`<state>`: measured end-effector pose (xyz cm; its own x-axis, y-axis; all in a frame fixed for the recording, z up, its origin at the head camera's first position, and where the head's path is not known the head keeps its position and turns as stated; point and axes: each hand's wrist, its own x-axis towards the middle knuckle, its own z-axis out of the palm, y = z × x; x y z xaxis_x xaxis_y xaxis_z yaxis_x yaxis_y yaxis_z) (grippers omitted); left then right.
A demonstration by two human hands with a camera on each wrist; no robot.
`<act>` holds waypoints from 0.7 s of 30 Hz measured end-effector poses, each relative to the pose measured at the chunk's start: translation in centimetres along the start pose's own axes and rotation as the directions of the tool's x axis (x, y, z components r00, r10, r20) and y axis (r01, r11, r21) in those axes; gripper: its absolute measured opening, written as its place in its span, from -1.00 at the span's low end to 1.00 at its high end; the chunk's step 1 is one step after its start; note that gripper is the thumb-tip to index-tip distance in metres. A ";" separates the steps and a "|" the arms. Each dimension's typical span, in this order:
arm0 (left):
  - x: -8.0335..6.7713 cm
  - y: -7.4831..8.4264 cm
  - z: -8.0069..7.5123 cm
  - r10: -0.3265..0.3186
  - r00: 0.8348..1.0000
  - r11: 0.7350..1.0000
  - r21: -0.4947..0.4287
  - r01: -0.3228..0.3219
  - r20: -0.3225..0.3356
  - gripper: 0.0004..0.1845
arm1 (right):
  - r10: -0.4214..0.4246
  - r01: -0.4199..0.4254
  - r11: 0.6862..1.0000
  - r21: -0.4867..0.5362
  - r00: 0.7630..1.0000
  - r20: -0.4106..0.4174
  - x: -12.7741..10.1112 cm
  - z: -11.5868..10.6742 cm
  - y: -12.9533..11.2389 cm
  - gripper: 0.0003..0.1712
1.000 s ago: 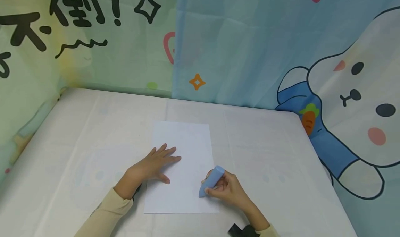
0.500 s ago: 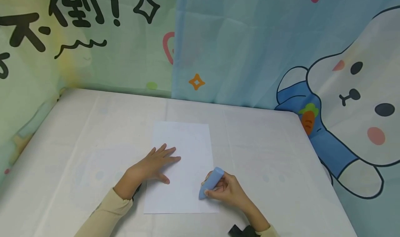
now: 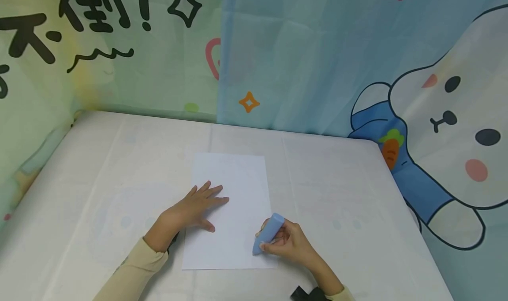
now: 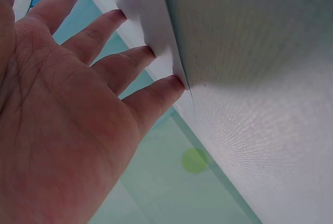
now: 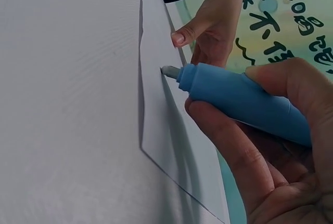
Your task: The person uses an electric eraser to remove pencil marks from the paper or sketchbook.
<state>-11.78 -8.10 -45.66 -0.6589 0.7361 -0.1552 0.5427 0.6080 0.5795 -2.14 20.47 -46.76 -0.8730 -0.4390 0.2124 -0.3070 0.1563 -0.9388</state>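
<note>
A: We start at our right hand (image 3: 291,243): its fingers and thumb are curled round the blue marker (image 3: 269,232), and in the right wrist view the grey tip (image 5: 169,71) touches the sheet of paper (image 3: 234,195) near the sheet's lower right corner.

B: And our left hand (image 3: 194,210) lies flat, fingers straight and spread, pressing on the paper's left half. In the left wrist view the fingertips (image 4: 174,84) sit right at the paper's edge.

A: To do this well, we judge that the left hand should hold its pressure so the sheet does not slide, and the marker should stay low and tilted, with light, even pressure at the tip.

B: Outward from the paper, the white tablecloth (image 3: 337,182) lies under it on all 4 sides, and the cartoon curtain (image 3: 309,54) hangs behind its far edge.

A: Containers? We see 0 near the paper, so nothing is held in any.
</note>
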 end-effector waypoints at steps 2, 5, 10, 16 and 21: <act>0.0 0.0 0.0 0.000 1.000 1.000 -0.003 0.000 0.001 -0.17 | 0.003 -0.003 1.000 -0.014 1.000 -0.015 0.0 0.0 0.0 -0.64; 0.0 0.0 0.0 -0.004 1.000 1.000 -0.013 0.004 0.003 -0.17 | 0.004 -0.005 1.000 -0.022 0.999 -0.031 0.1 -0.1 0.0 -0.63; -0.2 -0.1 0.0 0.000 1.000 1.000 -0.019 0.000 -0.002 -0.16 | 0.007 -0.008 1.000 -0.008 1.000 -0.016 0.1 -0.1 -0.1 -0.64; -0.1 0.0 0.0 -0.003 1.000 1.000 -0.022 0.003 0.000 -0.17 | -0.001 0.001 1.000 0.005 1.000 0.022 0.1 0.0 -0.1 -0.63; -0.1 0.1 0.0 -0.006 1.000 1.000 -0.016 0.006 0.002 -0.17 | -0.018 0.018 1.000 0.004 1.000 0.021 0.1 0.0 -0.1 -0.62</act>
<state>-11.67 -8.16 -45.56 -0.6609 0.7333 -0.1599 0.5304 0.6071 0.5917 -2.17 20.42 -46.67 -0.8592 -0.4603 0.2234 -0.3209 0.1446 -0.9360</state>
